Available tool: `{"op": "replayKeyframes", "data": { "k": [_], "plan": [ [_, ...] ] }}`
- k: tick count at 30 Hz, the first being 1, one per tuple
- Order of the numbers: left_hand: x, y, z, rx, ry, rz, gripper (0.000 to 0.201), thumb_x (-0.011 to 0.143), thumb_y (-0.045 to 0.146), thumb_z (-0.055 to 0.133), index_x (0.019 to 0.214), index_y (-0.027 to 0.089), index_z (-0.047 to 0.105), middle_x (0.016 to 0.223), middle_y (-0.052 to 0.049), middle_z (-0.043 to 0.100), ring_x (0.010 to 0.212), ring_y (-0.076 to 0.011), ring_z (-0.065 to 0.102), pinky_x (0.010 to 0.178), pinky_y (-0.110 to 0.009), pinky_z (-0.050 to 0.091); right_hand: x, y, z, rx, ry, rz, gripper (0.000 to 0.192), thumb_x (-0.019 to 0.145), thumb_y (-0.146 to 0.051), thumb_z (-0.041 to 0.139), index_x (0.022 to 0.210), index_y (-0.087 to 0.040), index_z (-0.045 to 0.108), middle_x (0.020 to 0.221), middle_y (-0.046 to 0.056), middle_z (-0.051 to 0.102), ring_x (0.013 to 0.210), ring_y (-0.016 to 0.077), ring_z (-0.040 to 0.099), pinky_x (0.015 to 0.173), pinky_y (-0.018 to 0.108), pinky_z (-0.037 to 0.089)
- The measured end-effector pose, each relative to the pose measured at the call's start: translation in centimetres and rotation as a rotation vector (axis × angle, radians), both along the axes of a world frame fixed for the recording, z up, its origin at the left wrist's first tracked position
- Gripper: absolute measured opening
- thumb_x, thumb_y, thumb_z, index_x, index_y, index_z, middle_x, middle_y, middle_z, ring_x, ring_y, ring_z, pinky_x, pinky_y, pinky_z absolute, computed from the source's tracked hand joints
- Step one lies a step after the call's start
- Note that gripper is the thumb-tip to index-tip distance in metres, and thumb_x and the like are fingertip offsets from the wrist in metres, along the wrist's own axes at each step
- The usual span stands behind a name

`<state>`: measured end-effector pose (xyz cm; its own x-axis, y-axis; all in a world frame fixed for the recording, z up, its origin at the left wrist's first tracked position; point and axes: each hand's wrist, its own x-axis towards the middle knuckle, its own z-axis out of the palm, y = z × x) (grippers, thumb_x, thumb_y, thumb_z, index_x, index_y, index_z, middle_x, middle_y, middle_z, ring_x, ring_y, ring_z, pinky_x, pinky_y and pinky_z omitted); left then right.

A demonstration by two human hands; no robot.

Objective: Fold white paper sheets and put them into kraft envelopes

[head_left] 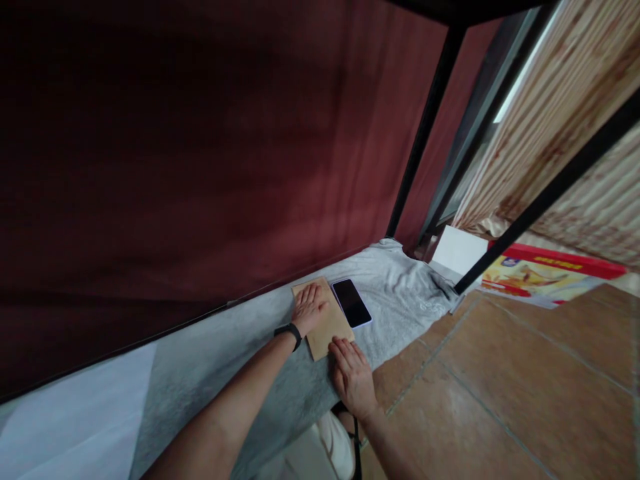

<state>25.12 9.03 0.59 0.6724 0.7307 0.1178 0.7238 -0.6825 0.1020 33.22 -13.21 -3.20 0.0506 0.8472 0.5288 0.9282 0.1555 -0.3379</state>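
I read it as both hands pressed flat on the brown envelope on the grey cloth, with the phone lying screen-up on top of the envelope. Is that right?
Not quite. In the head view the phone lies beside the brown envelope, on the grey cloth, not on top of it. The left hand and right hand do rest flat on the envelope.

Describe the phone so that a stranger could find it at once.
Find the grey cloth below the dark red curtain. A tan envelope lies there under both hands; the phone lies beside it, on its far side. It alone is black and glossy.
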Motion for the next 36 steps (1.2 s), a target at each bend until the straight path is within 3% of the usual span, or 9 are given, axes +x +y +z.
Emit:
{"op": "replayKeyframes", "data": {
  "k": [3,6,9,12,17,22,25,28,36],
  "plan": [
    [-1.1,-1.4,0.3,-0.004,-0.089,-0.015,0.059,0.104,0.041,0.037,0.156,0.013,0.038,0.164,-0.017,0.037,0.154,-0.0303,0.03,0.125,-0.049,0.027,0.1,0.0,-0.2,-0.004,-0.026,-0.02,0.06,0.093,-0.007,0.039,0.151,-0.018,0.049,0.156,0.008,0.051,0.147,0.0216,0.043,0.123,0.047,0.034],
    [-4.0,-4.4,-0.2,-0.015,-0.196,-0.058,0.059,0.104,0.038,0.037,0.159,0.016,0.034,0.168,-0.016,0.029,0.156,-0.03,0.026,0.124,-0.052,0.028,0.1,0.1,-0.5,-0.011,-0.045,-0.039,0.059,0.094,-0.008,0.039,0.15,-0.02,0.05,0.156,0.007,0.051,0.148,0.0214,0.042,0.124,0.047,0.032],
    [-9.3,-8.7,-1.2,-0.051,-0.262,-0.079,0.062,0.103,0.035,0.041,0.161,0.019,0.027,0.17,-0.015,0.023,0.157,-0.0288,0.023,0.122,-0.051,0.032,0.2,0.0,-0.7,-0.015,-0.055,-0.041,0.058,0.096,-0.012,0.039,0.153,-0.021,0.047,0.155,0.008,0.052,0.147,0.0221,0.043,0.123,0.047,0.031],
    [-16.4,-12.8,-1.8,-0.013,-0.271,-0.066,0.063,0.1,0.028,0.045,0.161,0.023,0.03,0.172,-0.012,0.02,0.157,-0.0277,0.021,0.122,-0.049,0.033,0.7,-0.3,-0.7,-0.001,-0.047,-0.033,0.058,0.099,-0.015,0.037,0.157,-0.022,0.041,0.155,0.009,0.052,0.146,0.0236,0.043,0.122,0.05,0.032],
    [-28.3,-17.1,-1.6,0.196,-0.23,0.269,0.062,0.1,0.03,0.044,0.16,0.021,0.033,0.169,-0.012,0.029,0.157,-0.0306,0.022,0.124,-0.054,0.027,-0.2,0.1,-0.3,0.099,0.05,-0.022,0.056,0.102,-0.019,0.036,0.158,-0.027,0.037,0.16,0.012,0.044,0.148,0.0289,0.039,0.116,0.058,0.038],
    [-36.1,-19.2,-2.5,0.346,-0.234,0.694,0.067,0.102,0.046,0.036,0.159,0.01,0.033,0.164,-0.022,0.034,0.155,-0.0357,0.027,0.121,-0.06,0.026,-7.9,1.5,-0.5,0.1,0.105,0.174,0.057,0.101,-0.021,0.039,0.157,-0.026,0.036,0.163,0.012,0.037,0.15,0.0297,0.035,0.113,0.057,0.042],
    [-38.3,-20.6,-3.7,0.352,-0.21,0.782,0.074,0.101,0.056,0.034,0.154,0.004,0.041,0.156,-0.026,0.045,0.149,-0.0384,0.038,0.119,-0.059,0.031,-13.4,1.7,-0.8,0.06,0.035,0.268,0.055,0.098,-0.017,0.039,0.153,-0.023,0.043,0.161,0.012,0.041,0.149,0.0278,0.037,0.115,0.053,0.041],
    [-39.1,-21.7,-4.0,0.318,-0.166,0.765,0.077,0.099,0.061,0.036,0.147,0.002,0.049,0.151,-0.027,0.051,0.145,-0.0391,0.045,0.117,-0.056,0.036,-16.3,1.5,-0.7,0.0,-0.049,0.265,0.052,0.097,-0.012,0.039,0.147,-0.021,0.051,0.153,0.012,0.053,0.143,0.0255,0.047,0.118,0.051,0.037],
    [-39.1,-22.4,-1.7,0.106,-0.092,0.743,0.069,0.096,0.054,0.047,0.147,0.007,0.051,0.154,-0.025,0.049,0.146,-0.0362,0.044,0.119,-0.053,0.036,-15.6,1.1,0.0,-0.063,-0.101,0.314,0.05,0.099,-0.017,0.038,0.147,-0.021,0.051,0.147,0.01,0.06,0.138,0.0239,0.053,0.121,0.049,0.032]
  ]
}}
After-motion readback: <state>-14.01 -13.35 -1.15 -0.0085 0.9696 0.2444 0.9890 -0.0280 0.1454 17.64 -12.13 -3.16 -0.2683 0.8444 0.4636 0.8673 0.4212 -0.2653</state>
